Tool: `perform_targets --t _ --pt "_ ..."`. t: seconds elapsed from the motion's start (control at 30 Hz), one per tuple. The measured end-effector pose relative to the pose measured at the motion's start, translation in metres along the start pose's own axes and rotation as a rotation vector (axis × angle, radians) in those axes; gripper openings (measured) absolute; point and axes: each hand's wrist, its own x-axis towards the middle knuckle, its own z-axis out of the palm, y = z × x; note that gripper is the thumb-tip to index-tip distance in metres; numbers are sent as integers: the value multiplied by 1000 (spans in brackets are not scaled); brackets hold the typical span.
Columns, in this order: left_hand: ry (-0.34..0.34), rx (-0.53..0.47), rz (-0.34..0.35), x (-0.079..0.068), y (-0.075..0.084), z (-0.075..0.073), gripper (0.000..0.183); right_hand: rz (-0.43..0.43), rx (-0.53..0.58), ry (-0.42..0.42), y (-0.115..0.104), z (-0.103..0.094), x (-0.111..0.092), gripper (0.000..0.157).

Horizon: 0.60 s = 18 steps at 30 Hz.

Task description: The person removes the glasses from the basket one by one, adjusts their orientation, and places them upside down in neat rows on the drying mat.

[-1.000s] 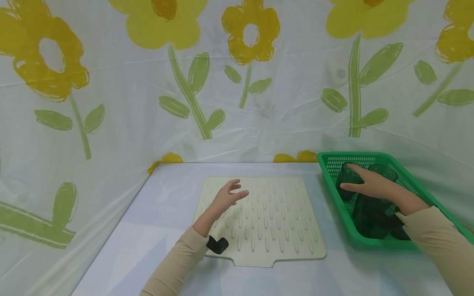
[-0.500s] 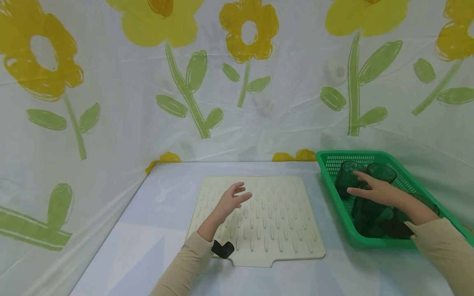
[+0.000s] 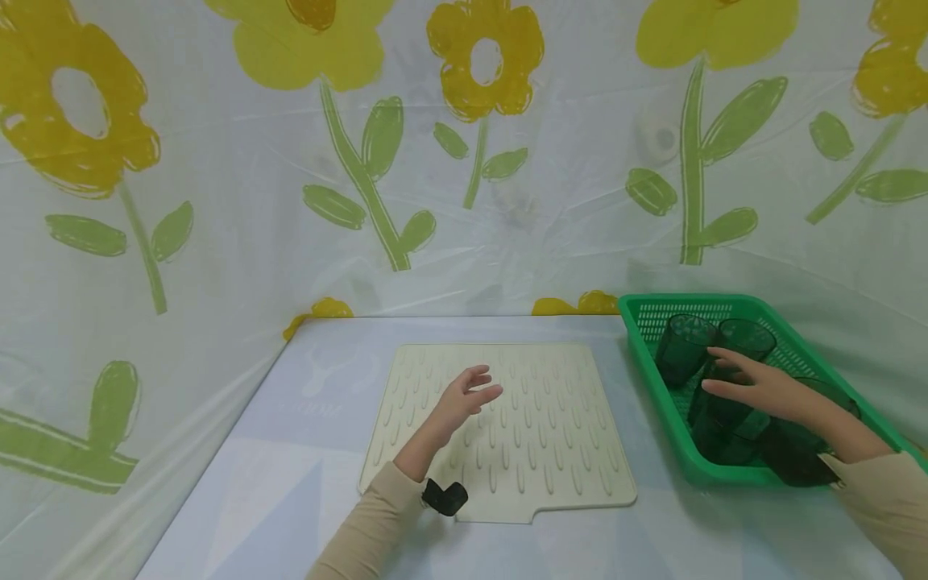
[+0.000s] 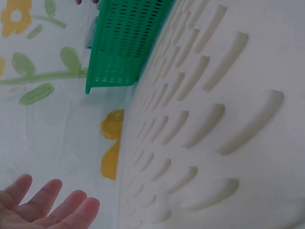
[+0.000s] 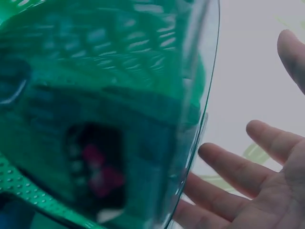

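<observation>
Fingers spread, my right hand (image 3: 768,391) hovers over the green plastic basket (image 3: 739,475) at the right. Beneath and around it are several dark, see-through drinking glasses, among them one at the back left (image 3: 681,350) and one behind the hand (image 3: 747,338). In the right wrist view a large glass (image 5: 138,100) fills the left side, its rim close to the fingers (image 5: 238,167); whether they touch it I cannot tell. My left hand (image 3: 464,399), loosely curved and holding nothing, is above the cream ridged mat (image 3: 551,435). The left wrist view shows its fingertips (image 4: 71,207).
A pale table (image 3: 268,475) carries the mat in the middle and the basket to its right. Behind it hangs a white curtain (image 3: 573,209) with yellow flowers. A black wrist camera (image 3: 445,498) sits on the left sleeve.
My right hand has shifted right and nearer to me over the basket, exposing the back-left glass. My left hand has drifted slightly right and nearer. The glasses stay in place.
</observation>
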Motion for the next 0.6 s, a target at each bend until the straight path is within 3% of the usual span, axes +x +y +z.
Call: perform_targets --t 0.2,0.43,0.6 --pt "-14 -15 -12 -2 -2 6 57 -11 -31 67 3 3 -11 69" --pt "-27 -33 -11 17 -30 7 60 -1 -66 91 6 10 -22 72" --pt "-32 -27 -5 16 -32 10 61 6 -70 122 7 17 -27 73"
